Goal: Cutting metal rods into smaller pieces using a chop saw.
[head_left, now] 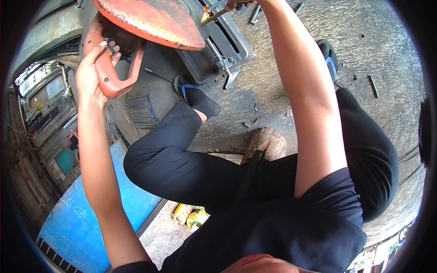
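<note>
My left hand (98, 63) is wrapped round the orange handle (106, 75) of a cut-off saw, its thumb close to the black trigger. The saw's worn orange blade guard (152, 22) hides the blade. Beneath it lies the dark grey saw base (195, 63) with a vise screw and crank (223, 61). At the top edge, my right hand (240, 4) is partly cut off by the frame. Its fingers are closed on a metal rod (214, 17) that reaches to the guard's edge. Orange sparks (206, 12) fly where the rod meets the saw.
A bundle of thin rods (142, 109) lies left of my foot. Short metal pieces, including a bolt (255, 14) and a dark rod (373, 86), are scattered about the floor. Under me is a wooden log (273, 144). A blue panel (82, 214) and yellow packets (189, 215) are at lower left.
</note>
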Demonstrator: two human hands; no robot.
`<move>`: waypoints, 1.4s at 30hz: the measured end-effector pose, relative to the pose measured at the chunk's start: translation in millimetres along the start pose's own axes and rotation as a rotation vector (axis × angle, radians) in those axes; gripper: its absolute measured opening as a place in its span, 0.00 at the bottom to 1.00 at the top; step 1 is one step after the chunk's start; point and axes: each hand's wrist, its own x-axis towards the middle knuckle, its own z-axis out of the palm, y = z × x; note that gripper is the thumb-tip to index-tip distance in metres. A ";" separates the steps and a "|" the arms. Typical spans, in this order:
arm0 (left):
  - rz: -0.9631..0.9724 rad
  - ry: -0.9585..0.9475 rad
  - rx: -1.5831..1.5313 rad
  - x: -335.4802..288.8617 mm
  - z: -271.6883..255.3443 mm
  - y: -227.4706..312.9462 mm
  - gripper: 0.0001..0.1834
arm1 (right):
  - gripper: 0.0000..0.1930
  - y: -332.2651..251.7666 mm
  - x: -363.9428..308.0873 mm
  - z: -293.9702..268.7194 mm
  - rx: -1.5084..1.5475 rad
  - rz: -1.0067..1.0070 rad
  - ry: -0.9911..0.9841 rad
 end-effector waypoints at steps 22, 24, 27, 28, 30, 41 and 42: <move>0.017 -0.002 0.011 -2.8 6.9 0.6 0.24 | 0.10 8.1 -0.9 3.7 -0.100 -0.134 -0.019; 0.019 0.020 0.019 -4.3 -0.9 2.0 0.24 | 0.10 -8.6 -5.5 4.9 -0.018 0.000 -0.025; 0.012 0.008 0.011 -2.3 3.7 1.5 0.24 | 0.10 5.7 -1.7 4.8 0.051 0.014 -0.063; 0.004 0.011 0.012 -1.7 2.3 1.4 0.24 | 0.10 2.6 -2.8 4.7 0.051 0.011 -0.064; -0.003 0.020 0.010 0.1 -0.6 0.6 0.23 | 0.10 -3.3 -5.5 4.3 -0.001 0.003 -0.034; 0.001 0.010 -0.003 -0.4 -1.7 -0.1 0.21 | 0.09 1.6 -11.1 10.5 0.104 0.013 -0.015; -0.007 0.012 -0.010 -0.3 -2.5 -0.6 0.21 | 0.08 -0.8 -16.0 10.1 0.088 -0.001 -0.001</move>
